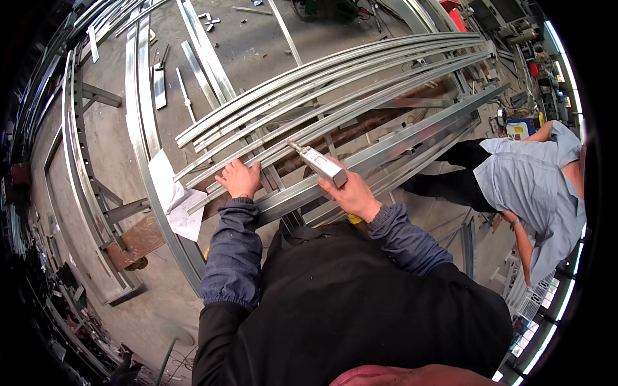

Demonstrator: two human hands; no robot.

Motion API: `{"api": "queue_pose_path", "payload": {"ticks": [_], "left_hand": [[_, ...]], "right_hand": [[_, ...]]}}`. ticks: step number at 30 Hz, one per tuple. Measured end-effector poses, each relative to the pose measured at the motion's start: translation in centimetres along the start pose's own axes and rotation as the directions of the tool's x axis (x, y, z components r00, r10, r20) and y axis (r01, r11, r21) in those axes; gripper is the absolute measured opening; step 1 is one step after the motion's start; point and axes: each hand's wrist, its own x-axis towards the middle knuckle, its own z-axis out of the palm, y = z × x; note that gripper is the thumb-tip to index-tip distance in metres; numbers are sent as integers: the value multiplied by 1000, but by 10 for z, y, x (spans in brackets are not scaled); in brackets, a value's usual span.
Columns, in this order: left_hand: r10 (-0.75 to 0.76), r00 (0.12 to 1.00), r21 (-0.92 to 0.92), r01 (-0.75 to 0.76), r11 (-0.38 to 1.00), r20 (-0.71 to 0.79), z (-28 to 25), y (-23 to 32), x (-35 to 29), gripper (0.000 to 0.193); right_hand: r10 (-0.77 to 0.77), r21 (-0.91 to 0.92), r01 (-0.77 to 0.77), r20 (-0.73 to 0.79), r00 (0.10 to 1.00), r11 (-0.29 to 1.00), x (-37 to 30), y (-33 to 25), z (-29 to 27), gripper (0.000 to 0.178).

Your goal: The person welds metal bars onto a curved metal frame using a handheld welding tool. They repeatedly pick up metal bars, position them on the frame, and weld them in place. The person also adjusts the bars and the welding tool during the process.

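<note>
My right hand (354, 193) is closed around a silver, boxy hand tool (322, 166) with a narrow tip. That tip points up and left, over the long thin metal profiles (283, 149); whether it touches them I cannot tell. My left hand (239, 178) lies on the near profiles close to their left ends, its fingers spread. A wider metal beam (290, 201) runs along the near side, just in front of my body. White paper sheets (168, 186) lie beside the profile ends, left of my left hand.
Another person (524, 170) in a light blue shirt bends over at the right. Long metal bars (138, 96) and a steel frame (84, 174) stand at the left. Offcuts (209, 22) litter the concrete floor at the back. Equipment (524, 128) stands beyond the person.
</note>
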Motion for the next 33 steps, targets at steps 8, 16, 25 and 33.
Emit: {"api": "queue_pose_path", "payload": {"ticks": [8, 16, 25, 33], "left_hand": [[-22, 998, -1, 22, 1000, 52, -5, 3, 3, 82], [-32, 997, -25, 34, 999, 66, -5, 2, 4, 85], [-31, 999, -16, 31, 999, 35, -3, 3, 2, 84], [-25, 999, -20, 25, 999, 28, -2, 3, 1, 83]], "right_hand": [[13, 15, -13, 2, 1000, 1000, 0, -3, 2, 70], [10, 16, -9, -5, 1000, 1000, 2, 0, 4, 70], [7, 6, -7, 0, 1000, 1000, 3, -2, 4, 70], [10, -28, -10, 3, 1000, 1000, 2, -4, 4, 70]]}}
